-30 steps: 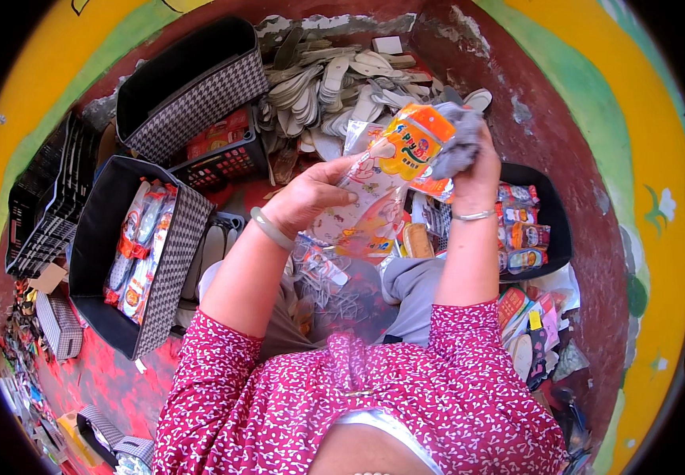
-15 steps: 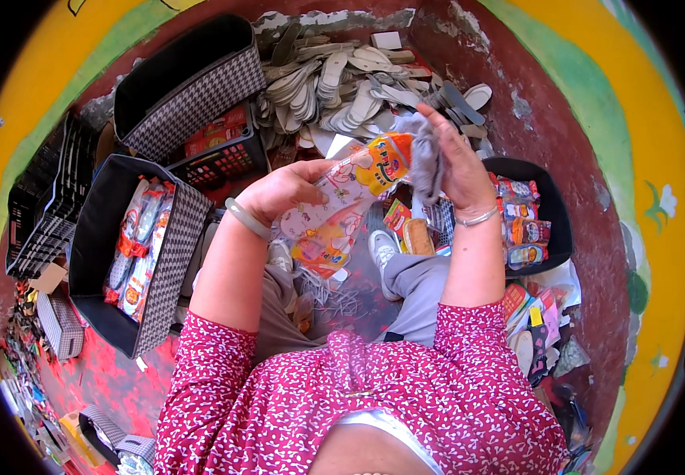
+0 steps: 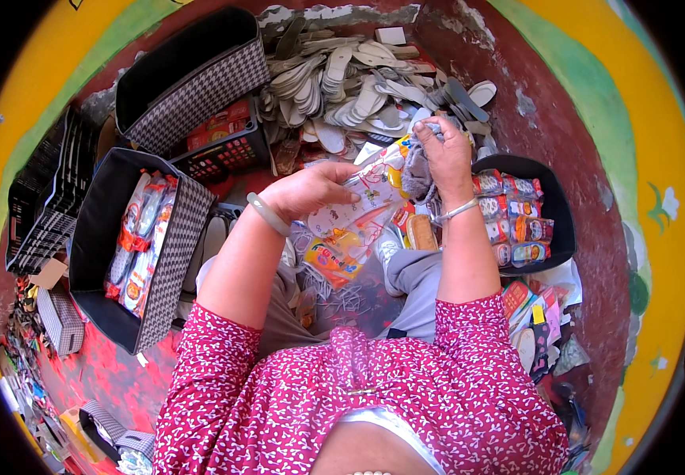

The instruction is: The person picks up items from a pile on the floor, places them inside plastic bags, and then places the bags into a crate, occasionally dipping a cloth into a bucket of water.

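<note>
Printed bag point(image 3: 352, 212) between the left hand point(image 3: 318, 190) and the right hand point(image 3: 449, 161)
The left pinches the bag's edge; the right clutches a grey cloth point(image 3: 417, 176) against its upper end. The thin plastic might crease if the cloth presses hard, or slip if the left thumb loosens.

Beyond and to the right of the right hand point(image 3: 447, 162), a dark red wall point(image 3: 584, 150) shows chipped patches point(image 3: 525, 103) of bare, pale plaster. Farther right, a green strip point(image 3: 588, 75) borders a broad yellow band point(image 3: 651, 87) bearing a painted white flower point(image 3: 669, 203). Left of the left hand point(image 3: 314, 190) and nearer the body, the floor point(image 3: 113, 372) is red with uneven dark blotches. The light is bright and fairly even; past the yellow paint, the rim seems too dark to read.
</note>
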Action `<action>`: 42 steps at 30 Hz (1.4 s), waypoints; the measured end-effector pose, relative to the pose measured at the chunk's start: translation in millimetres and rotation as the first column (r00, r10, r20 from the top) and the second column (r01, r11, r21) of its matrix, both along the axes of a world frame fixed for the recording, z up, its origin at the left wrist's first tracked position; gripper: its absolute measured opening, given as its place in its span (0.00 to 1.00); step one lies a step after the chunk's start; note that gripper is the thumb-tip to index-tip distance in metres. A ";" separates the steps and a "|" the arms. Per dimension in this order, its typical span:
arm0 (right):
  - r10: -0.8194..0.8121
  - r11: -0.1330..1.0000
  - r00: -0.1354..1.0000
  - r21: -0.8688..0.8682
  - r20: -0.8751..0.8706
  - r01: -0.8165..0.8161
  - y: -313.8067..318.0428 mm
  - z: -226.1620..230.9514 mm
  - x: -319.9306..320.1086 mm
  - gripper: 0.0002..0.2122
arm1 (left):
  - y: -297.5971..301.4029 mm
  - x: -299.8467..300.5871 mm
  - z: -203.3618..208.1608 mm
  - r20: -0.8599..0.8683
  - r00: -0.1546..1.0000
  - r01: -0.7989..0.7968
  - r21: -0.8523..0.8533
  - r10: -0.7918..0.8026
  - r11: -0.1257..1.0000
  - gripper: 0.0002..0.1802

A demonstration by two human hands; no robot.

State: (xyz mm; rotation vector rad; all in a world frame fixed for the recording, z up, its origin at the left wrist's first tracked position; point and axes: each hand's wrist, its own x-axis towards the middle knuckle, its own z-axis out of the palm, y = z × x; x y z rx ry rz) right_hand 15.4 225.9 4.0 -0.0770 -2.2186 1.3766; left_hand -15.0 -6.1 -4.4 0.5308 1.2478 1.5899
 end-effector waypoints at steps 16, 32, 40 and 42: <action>-0.346 0.443 0.929 -0.896 -0.132 0.037 65.9 17.9 2.7 0.11 | -11.3 -12.7 -4.0 0.312 0.886 -0.372 0.039 0.342 0.928 0.20; 0.039 0.912 0.951 0.400 -0.305 0.091 -53.1 -9.1 -9.1 0.22 | 19.9 -0.3 -4.8 0.335 0.854 -0.469 0.160 0.399 0.869 0.18; 0.181 0.972 0.979 0.171 -0.089 -0.164 -86.6 -4.6 11.6 0.17 | 24.1 -9.0 -10.1 0.520 0.721 -0.617 0.179 0.458 0.766 0.16; 0.227 0.966 0.967 0.152 -0.117 -0.209 -94.5 -4.8 14.5 0.15 | 23.1 -17.2 -23.6 0.617 0.709 -0.604 0.283 0.341 0.745 0.17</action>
